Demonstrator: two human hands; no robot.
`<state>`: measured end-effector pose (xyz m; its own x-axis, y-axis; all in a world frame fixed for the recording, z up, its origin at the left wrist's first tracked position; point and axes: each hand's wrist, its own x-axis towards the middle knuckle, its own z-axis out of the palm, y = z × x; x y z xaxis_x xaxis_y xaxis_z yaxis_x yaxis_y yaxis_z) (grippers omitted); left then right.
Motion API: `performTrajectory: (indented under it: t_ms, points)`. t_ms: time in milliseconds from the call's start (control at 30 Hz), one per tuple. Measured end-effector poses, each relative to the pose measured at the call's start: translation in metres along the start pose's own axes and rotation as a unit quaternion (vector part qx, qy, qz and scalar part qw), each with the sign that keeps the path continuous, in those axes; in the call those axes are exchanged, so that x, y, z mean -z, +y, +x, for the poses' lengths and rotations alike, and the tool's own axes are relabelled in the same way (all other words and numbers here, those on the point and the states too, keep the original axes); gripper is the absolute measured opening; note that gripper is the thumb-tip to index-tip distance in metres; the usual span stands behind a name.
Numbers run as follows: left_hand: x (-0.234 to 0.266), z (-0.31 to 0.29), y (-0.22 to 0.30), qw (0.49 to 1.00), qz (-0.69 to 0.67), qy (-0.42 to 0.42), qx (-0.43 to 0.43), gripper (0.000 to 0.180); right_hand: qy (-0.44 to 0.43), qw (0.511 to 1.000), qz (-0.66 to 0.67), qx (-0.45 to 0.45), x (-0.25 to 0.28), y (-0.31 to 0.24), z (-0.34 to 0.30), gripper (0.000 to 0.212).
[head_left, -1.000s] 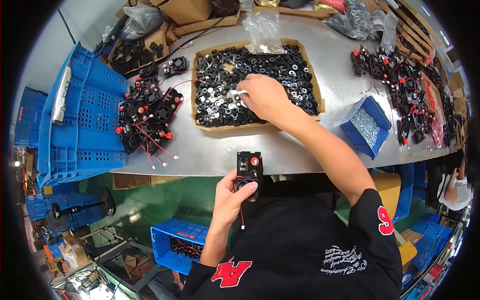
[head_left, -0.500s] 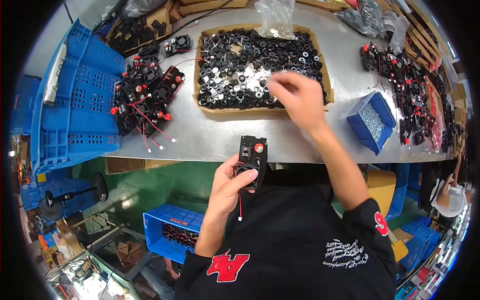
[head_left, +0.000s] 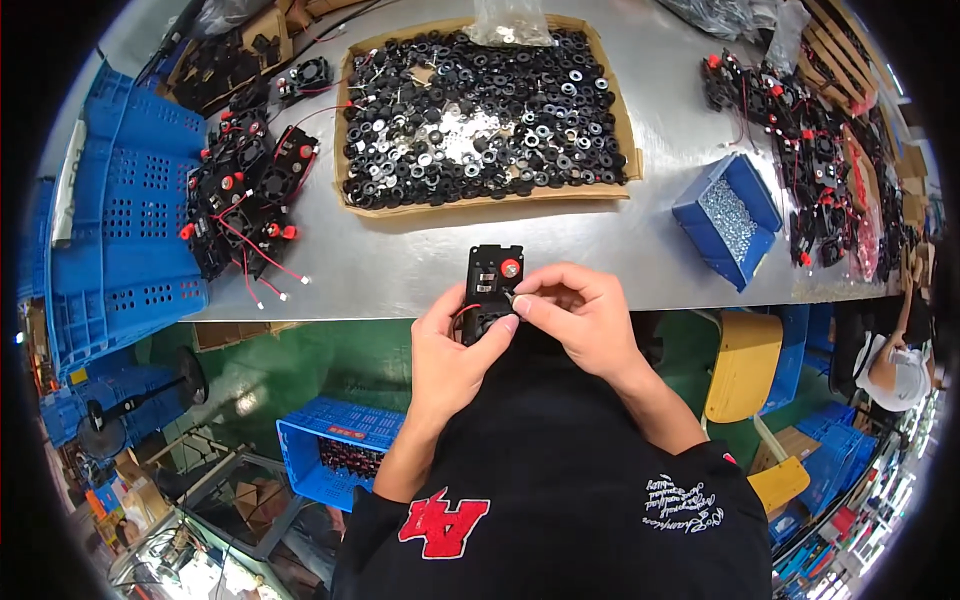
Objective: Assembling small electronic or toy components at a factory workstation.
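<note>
1. Gripping the black module (head_left: 485, 262) with my left hand (head_left: 447, 357): thumb over its lower end, fingers round its left side. It sits before my chest, by the table's near edge.
2. Right hand (head_left: 590, 322): thumb and forefinger pinched on a small piece (head_left: 509, 297) at the module's right side. Too small to name.
3. Risk: so narrow a pinch could let the piece slip, perhaps down to the green floor (head_left: 370, 365).
4. Risk: the red wire (head_left: 461, 313) could get trapped if my left grip shifts.
5. Surface: shiny metal table (head_left: 380, 265); cardboard tray (head_left: 480, 201) of black and silvery rings; blue bin (head_left: 703, 237) of metal bits, right; tangled module heap (head_left: 240, 185), left, beside a blue crate (head_left: 150, 185).
6. Room: yellow chair (head_left: 743, 365) to the right; another person (head_left: 888, 380) farther off.
</note>
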<state>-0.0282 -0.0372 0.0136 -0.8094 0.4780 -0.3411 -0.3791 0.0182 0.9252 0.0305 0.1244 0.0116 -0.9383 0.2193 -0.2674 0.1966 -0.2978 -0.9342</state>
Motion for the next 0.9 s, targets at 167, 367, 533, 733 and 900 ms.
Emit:
performTrajectory:
  t_ms: [167, 367, 533, 733, 900]
  points:
    - [-0.006, 0.001, 0.000, 0.997, 0.074, 0.000, -0.021, 0.037, -0.013, 0.999, 0.035, -0.026, 0.008, 0.004, 0.005, 0.015]
    - [-0.007, 0.005, -0.003, 0.999, -0.019, -0.036, 0.014, 0.037, 0.023, 0.999, -0.031, 0.009, 0.016, 0.003, -0.003, 0.018]
    - [0.001, -0.005, -0.001, 0.999, -0.021, -0.001, 0.046, 0.033, 0.289, 0.821, -0.418, 0.259, 0.070, -0.059, -0.010, 0.006]
    - [0.003, 0.001, 0.002, 0.999, -0.031, -0.015, 0.025, 0.030, 0.269, 0.705, -0.649, 0.097, 0.197, -0.084, -0.004, 0.017]
    - [0.006, -0.002, 0.006, 0.997, -0.034, -0.018, 0.070, 0.033, 0.173, 0.679, -0.704, 0.113, 0.211, -0.076, 0.008, 0.022]
